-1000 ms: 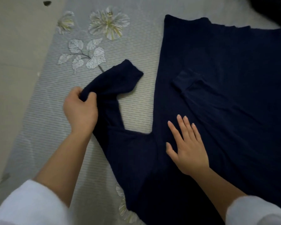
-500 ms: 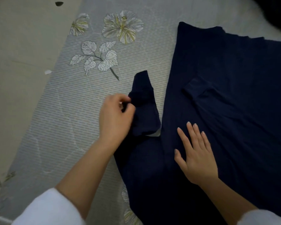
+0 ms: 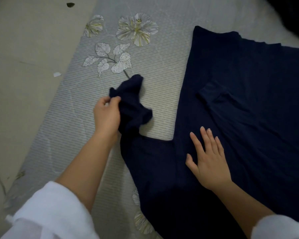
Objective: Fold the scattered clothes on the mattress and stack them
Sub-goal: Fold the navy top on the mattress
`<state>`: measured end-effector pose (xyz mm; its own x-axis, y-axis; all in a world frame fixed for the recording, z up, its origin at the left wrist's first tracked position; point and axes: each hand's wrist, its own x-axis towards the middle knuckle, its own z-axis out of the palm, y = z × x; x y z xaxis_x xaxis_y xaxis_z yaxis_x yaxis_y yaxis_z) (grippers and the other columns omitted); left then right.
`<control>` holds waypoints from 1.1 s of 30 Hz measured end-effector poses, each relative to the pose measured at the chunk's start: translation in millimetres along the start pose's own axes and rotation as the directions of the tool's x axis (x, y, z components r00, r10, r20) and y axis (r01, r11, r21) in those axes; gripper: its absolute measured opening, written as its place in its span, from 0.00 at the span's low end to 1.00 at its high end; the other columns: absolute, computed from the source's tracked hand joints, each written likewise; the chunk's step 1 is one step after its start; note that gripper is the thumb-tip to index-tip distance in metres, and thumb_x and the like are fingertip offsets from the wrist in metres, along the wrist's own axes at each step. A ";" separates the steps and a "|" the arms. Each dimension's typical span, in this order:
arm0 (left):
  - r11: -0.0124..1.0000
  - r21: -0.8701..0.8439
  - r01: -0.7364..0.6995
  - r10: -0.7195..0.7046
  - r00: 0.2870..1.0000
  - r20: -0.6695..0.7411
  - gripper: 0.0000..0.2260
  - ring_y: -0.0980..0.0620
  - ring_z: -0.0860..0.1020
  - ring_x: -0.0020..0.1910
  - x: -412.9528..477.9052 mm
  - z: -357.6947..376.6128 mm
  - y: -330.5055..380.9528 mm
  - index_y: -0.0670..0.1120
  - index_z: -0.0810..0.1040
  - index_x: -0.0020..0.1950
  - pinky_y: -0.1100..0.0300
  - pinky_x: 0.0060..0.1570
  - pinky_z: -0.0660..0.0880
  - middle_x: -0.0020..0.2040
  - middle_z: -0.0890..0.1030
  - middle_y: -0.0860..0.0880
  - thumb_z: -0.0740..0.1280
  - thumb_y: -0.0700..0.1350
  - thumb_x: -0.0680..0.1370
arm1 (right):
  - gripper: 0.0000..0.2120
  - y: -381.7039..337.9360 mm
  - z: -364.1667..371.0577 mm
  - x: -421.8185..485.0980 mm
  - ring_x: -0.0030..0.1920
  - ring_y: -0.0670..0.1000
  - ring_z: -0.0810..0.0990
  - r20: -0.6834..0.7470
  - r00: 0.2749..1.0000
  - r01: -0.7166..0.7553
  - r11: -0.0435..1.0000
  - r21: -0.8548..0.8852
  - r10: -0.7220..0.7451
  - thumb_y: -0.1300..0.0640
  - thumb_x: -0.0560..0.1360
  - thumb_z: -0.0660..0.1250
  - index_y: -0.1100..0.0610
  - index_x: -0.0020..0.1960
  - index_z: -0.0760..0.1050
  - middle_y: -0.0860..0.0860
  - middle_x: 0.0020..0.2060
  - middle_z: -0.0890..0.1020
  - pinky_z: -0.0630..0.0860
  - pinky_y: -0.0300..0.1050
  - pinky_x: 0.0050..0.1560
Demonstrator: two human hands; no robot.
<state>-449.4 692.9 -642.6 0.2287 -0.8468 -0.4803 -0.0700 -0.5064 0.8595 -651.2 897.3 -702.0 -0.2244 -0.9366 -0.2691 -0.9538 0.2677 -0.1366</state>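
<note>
Off to the left is a pale tiled floor (image 3: 24, 49) with a small white paper scrap (image 3: 57, 74) lying on it, just beside the edge of the grey striped mattress (image 3: 76, 118). The mattress cover carries a printed spray of pale flowers and leaves (image 3: 136, 29) near its far end. The person's left hand (image 3: 106, 116), coming out of a white fleecy cuff (image 3: 47, 214), has fingers and thumb curled round the crumpled long sleeve (image 3: 133, 104) of a dark navy knit garment (image 3: 248, 118), the cloth bunched up beside the palm. The garment's body lies spread flat across the right half of the mattress. On it rests the right hand (image 3: 209, 163), palm down, fingers straight and slightly spread, pressing the fabric near its left edge. A dark shape (image 3: 293, 14) fills the far right corner; I cannot tell what it is.
</note>
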 end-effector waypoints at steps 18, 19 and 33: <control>0.804 -0.513 0.300 -0.419 0.898 -0.131 0.12 0.52 0.79 0.52 -1.2 -188.6 -21.7 0.45 0.74 0.60 0.58 0.52 0.77 0.55 0.79 0.48 0.66 0.45 0.78 | 0.27 -59.4 -52.5 30.2 0.72 0.71 0.54 0.382 0.916 0.026 0.931 -0.364 0.124 0.47 0.78 0.55 0.62 0.69 0.54 0.70 0.71 0.53 0.68 0.59 0.66; 0.834 -0.483 0.267 -0.390 0.904 -0.174 0.17 0.51 0.79 0.53 1.3 -186.9 -19.5 0.44 0.72 0.65 0.56 0.53 0.78 0.57 0.79 0.47 0.67 0.47 0.77 | 0.27 -60.3 -52.2 30.0 0.72 0.71 0.54 0.382 0.915 0.030 0.926 -0.377 0.126 0.47 0.78 0.54 0.63 0.69 0.54 0.71 0.71 0.53 0.68 0.59 0.66; 0.541 0.404 -0.738 0.674 0.668 0.316 0.09 0.39 0.77 0.45 -144.6 52.9 20.8 0.37 0.76 0.50 0.50 0.43 0.74 0.51 0.76 0.38 0.63 0.42 0.77 | 0.13 30.3 -85.2 -23.5 0.56 0.48 0.76 0.212 0.931 -0.354 0.590 0.725 0.298 0.60 0.77 0.65 0.52 0.60 0.74 0.46 0.55 0.78 0.72 0.40 0.53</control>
<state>-535.3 796.2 -564.6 -0.2016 -0.9582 0.2032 -0.5986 0.2848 0.7487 -691.9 908.1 -618.6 -0.4506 -0.7442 -0.4931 -0.3385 0.6535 -0.6770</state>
